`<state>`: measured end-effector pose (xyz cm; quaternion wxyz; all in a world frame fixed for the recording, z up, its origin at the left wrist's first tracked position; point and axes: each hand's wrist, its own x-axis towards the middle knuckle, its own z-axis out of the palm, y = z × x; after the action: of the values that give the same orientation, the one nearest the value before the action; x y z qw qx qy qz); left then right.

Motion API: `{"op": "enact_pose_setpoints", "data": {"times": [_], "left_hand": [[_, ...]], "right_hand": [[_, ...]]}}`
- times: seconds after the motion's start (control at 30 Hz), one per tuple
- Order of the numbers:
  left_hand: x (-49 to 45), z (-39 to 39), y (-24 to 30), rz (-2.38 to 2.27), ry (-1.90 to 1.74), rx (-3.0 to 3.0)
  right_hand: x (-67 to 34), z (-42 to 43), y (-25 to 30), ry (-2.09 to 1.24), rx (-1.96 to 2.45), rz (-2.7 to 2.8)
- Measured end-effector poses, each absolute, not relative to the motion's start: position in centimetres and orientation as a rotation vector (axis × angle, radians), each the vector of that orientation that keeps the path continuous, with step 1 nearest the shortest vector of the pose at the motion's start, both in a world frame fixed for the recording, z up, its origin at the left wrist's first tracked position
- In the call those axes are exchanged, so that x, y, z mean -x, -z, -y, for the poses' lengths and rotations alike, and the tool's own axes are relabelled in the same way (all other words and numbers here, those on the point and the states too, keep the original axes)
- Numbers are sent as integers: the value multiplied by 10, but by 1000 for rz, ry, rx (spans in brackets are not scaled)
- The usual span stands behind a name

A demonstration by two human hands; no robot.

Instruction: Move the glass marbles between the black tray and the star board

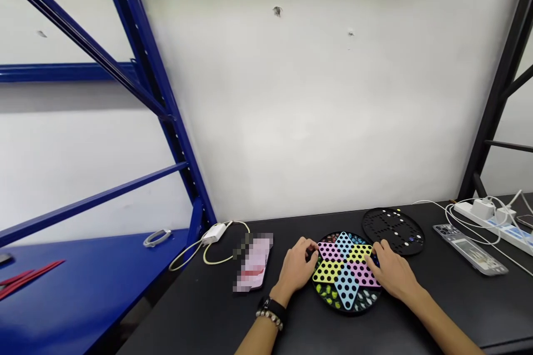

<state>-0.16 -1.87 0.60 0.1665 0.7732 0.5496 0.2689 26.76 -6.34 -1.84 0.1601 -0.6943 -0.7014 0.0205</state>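
Note:
A round Chinese checkers board (347, 287) lies on the black table, its star points coloured pink, blue and yellow and dotted with holes. Small pieces fill the pockets between the points, with yellow-green pieces (327, 293) at front left and clear ones (366, 299) at front right. At the board's left rim my left hand (298, 264) has its fingers curled, thumb near the forefinger. My right hand (391, 270) grips the opposite rim, thumb over the star. Any small piece within the fingers is hidden. A black wristband sits on my left wrist.
Behind the board at right lies a black perforated disc (393, 231) with a few pale pieces. A phone (255, 263) and a white adapter with cable (214, 233) lie left. Right are a grey flat case (470, 249) and a power strip (499, 226). Blue shelving (166, 116) stands left.

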Motion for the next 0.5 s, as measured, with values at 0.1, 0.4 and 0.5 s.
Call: {"op": "enact_pose_setpoints", "data": {"times": [0.1, 0.4, 0.5], "left_hand": [[2, 18, -6, -1557, -766, -2200], [1, 17, -4, -1571, -766, -2164], [1, 17, -3, -1564, -765, -2190]], "right_hand": [[-260, 64, 17, -88, 2049, 2003], [-252, 71, 20, -99, 2098, 1963], [-254, 73, 22, -77, 2019, 1988]]}}
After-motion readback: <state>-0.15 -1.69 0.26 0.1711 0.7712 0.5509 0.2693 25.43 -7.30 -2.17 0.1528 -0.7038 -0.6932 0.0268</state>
